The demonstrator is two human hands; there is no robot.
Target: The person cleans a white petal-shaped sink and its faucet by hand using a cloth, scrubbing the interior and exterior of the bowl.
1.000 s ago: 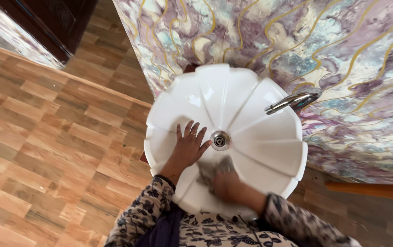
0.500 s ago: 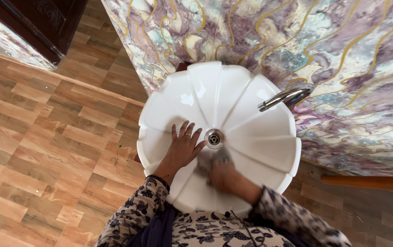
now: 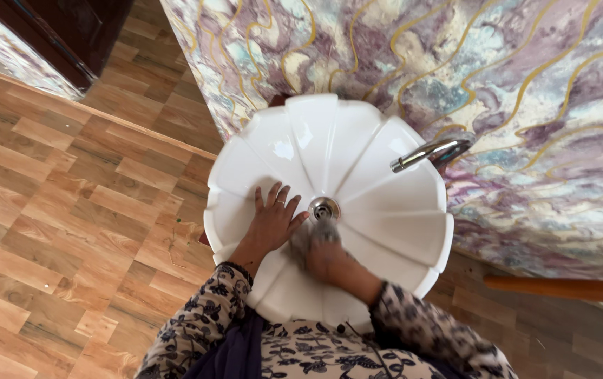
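A white scalloped wash basin [image 3: 357, 140] hangs on a purple marbled wall, with a metal drain [image 3: 324, 208] at its centre and a chrome tap [image 3: 424, 152] at the right. My left hand [image 3: 271, 221] lies flat on the basin's inner left side, fingers spread, a ring on one finger. My right hand [image 3: 328, 258] presses a grey cloth [image 3: 308, 236] against the basin just below the drain; the hand is blurred.
The wood-pattern floor [image 3: 69, 210] spreads to the left. A dark wooden door [image 3: 69, 31] stands at the top left. An orange-brown bar [image 3: 561, 289] lies low at the right, below the marbled wall [image 3: 526, 84].
My right hand with the cloth has slid up the basin toward the drain. My left hand stays flat in the same spot. The view has shifted slightly.
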